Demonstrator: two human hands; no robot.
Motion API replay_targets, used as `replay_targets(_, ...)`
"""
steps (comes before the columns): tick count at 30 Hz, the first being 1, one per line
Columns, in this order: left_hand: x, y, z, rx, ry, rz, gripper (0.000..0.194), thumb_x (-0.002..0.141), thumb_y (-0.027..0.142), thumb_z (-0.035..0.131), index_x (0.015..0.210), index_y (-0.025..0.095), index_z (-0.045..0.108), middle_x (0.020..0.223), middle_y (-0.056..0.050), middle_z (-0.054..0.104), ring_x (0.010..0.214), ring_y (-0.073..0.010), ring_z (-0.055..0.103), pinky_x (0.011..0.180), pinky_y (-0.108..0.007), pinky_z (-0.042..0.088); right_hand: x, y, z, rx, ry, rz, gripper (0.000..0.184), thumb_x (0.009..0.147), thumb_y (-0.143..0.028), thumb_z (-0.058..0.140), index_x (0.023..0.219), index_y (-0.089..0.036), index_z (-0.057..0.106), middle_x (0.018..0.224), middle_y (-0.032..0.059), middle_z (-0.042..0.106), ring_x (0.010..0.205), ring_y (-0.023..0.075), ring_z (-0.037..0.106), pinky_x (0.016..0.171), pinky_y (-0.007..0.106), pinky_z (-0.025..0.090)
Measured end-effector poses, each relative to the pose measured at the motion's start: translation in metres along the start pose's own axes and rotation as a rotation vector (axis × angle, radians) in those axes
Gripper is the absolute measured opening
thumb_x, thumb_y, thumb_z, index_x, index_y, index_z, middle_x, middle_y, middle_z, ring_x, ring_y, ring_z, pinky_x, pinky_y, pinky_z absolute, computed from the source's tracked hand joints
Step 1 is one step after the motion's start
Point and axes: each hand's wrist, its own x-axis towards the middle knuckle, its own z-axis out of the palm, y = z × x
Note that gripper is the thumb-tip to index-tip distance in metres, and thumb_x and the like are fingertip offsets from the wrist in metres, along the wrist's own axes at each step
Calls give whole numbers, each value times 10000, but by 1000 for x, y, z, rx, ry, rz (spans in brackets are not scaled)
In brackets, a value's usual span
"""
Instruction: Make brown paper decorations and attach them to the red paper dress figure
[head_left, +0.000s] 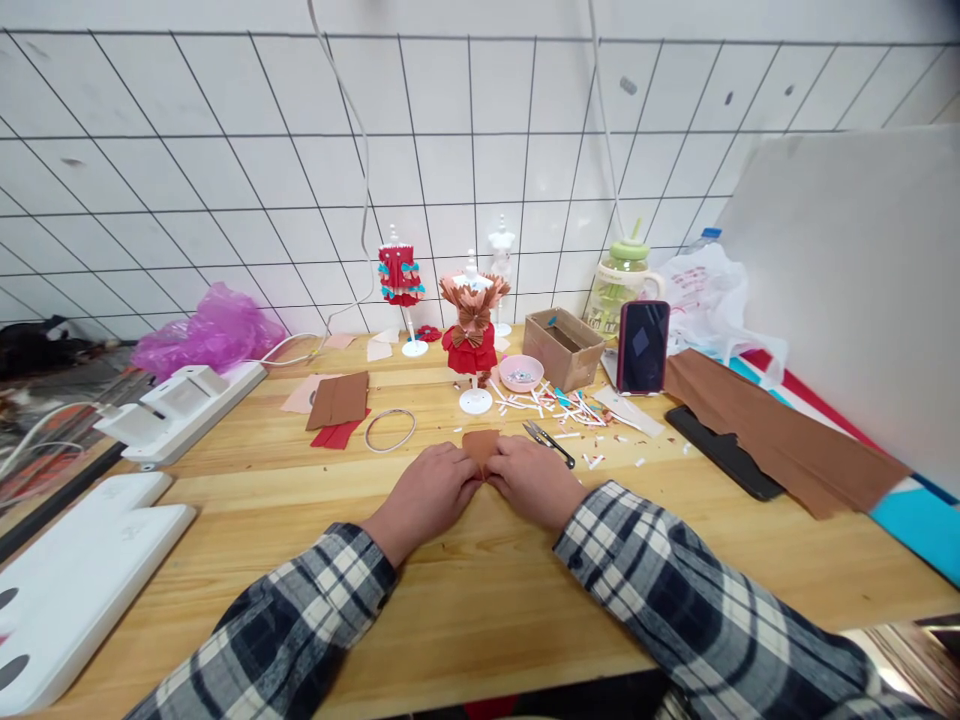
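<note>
Between my two hands is a small piece of brown crepe paper (481, 446), its lower part hidden by the fingers. My left hand (433, 495) pinches it from the left side. My right hand (531, 478) pinches it from the right, the fingertips of both almost meeting. Just beyond my right hand lie small thread snips (551, 444) with black handles. A mini dress form (469, 335) in a red and brown paper dress with fan-shaped bows stands straight ahead of my hands.
Left of my hands lie a hoop (390, 430) and folded brown paper (339, 400). A pink bowl (521, 373), a cardboard box (564, 347) and a propped phone (643, 347) stand behind paper scraps (577, 408). A power strip (193, 408) lies left; a long brown sheet (787, 430) lies right.
</note>
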Motion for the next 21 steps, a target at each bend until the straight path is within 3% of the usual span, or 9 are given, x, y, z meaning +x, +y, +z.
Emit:
replay_targets(15, 0, -3, 4, -34, -7, -26, 215, 933, 288, 458, 968, 217, 657, 889, -49, 669, 851, -195, 573, 780, -326, 438, 0, 1, 1, -7, -26, 48, 312, 965, -340, 392, 948, -198, 670, 898, 66, 659, 866, 185, 595, 713, 283, 385)
replay_targets(21, 0, -1, 1, -29, 11, -4, 213, 926, 254, 466, 897, 206, 672, 852, -54, 653, 865, -195, 563, 799, -327, 431, 0, 2, 1, -1, -7, 24, 288, 964, -316, 399, 935, -203, 662, 905, 53, 646, 862, 182, 591, 692, 284, 383)
